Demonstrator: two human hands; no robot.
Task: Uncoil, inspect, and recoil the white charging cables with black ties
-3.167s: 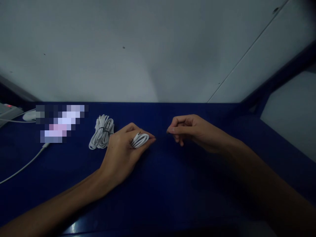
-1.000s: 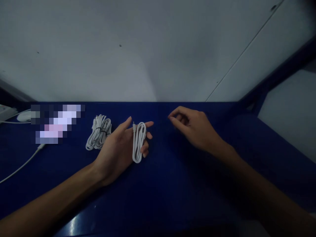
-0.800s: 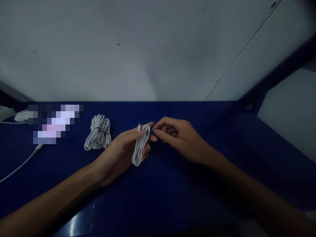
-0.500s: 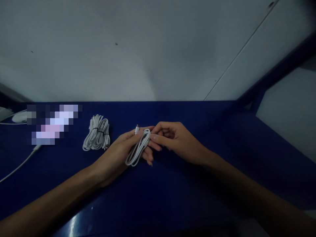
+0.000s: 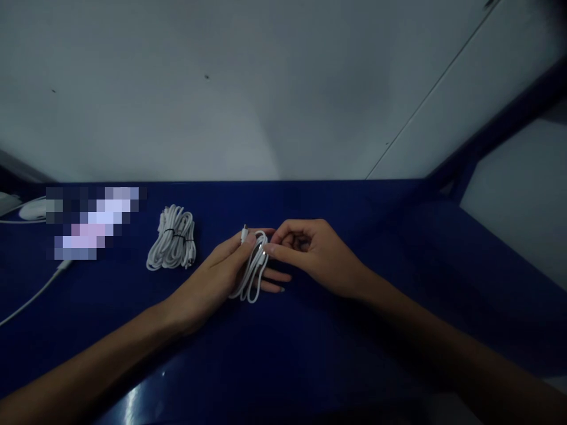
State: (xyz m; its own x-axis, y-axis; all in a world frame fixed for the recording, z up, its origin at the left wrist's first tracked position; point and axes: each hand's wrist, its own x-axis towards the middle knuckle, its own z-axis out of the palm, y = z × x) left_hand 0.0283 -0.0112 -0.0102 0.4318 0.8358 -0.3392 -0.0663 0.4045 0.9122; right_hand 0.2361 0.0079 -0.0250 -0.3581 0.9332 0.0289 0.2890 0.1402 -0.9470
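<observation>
A small coil of white cable point(image 5: 251, 273) hangs in long loops from my left hand point(image 5: 221, 277), whose thumb and fingers pinch its upper end just above the blue table point(image 5: 283, 348). My right hand point(image 5: 316, 254) meets it from the right, thumb and forefinger pinched at the top of the coil; I cannot tell what lies between them. A plug tip sticks up near my left thumb. Left of my hands, a second, bigger bundle of white cable point(image 5: 172, 245) lies on the table, tied round the middle with a dark band.
A blurred-out patch point(image 5: 91, 223) sits at the left of the table. A loose white cord point(image 5: 31, 295) runs off the left edge, near a white device point(image 5: 31, 209). A grey wall point(image 5: 266, 88) rises behind the table, and a blue frame bar point(image 5: 496, 130) slants on the right.
My left hand turned palm up and let the coil hang in longer loops. My right hand came in from the right and pinched at the top of the coil.
</observation>
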